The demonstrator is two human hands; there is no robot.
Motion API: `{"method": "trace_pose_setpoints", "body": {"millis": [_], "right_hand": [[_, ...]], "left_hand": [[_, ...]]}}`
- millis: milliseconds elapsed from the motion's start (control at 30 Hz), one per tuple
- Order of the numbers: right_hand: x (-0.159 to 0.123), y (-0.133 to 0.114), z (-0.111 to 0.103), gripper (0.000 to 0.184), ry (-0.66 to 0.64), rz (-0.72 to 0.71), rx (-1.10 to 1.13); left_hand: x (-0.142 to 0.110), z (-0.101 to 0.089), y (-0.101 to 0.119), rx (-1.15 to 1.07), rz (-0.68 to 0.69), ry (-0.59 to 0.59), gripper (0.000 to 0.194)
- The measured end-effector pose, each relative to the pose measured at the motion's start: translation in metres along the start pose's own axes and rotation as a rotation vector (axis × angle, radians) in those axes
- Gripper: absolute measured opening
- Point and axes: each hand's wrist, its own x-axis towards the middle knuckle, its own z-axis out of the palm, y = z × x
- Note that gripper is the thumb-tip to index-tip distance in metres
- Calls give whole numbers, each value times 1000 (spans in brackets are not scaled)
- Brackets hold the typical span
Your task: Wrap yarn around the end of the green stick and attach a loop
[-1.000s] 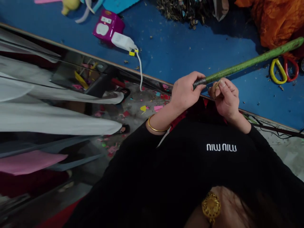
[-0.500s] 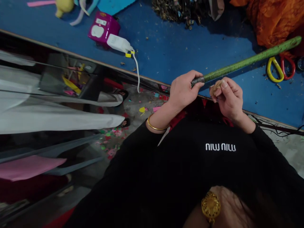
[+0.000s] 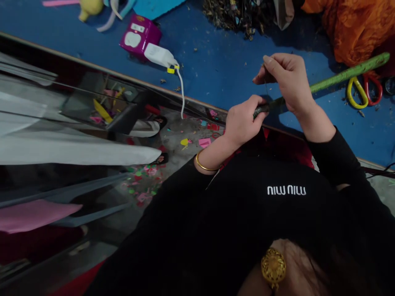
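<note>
My left hand (image 3: 243, 121) is closed round the dark wound end of a long green stick (image 3: 345, 75) that slants up to the right over the blue table (image 3: 216, 61). My right hand (image 3: 285, 78) is raised above the stick, fingers pinched on a thin thread that runs down toward the wound end. What else the right fingers hold is hidden. A gold bangle (image 3: 204, 164) sits on my left wrist.
Yellow and red scissors (image 3: 364, 90) lie under the stick's far end, by orange cloth (image 3: 358, 24). A purple socket block (image 3: 139, 35) with a white charger (image 3: 160, 55) and cable is at the back left. Dried plant scraps (image 3: 237, 14) lie behind. Paper bits litter the floor (image 3: 173, 144).
My right hand has lifted from beside the stick's end up and over it, drawing the thread upward. The left hand keeps its grip on the stick.
</note>
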Motion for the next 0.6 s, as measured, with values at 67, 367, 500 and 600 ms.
{"method": "trace_pose_setpoints", "body": {"millis": [67,367,500,600], "right_hand": [[4,1,1,42,-21,79,-51],[10,-1,0,40,-108,239,-24],[-6,-2,-7,22,-76,280,66],[-35,5,-12,31,-25,258,68]], "left_hand": [[-2,2,-2,-13,23,18,35],[-4,6,-6,-6,108,-7,33],[-3,4,-1,-53,20,4,29],[0,2,1,-118,-38,-3,28]]}}
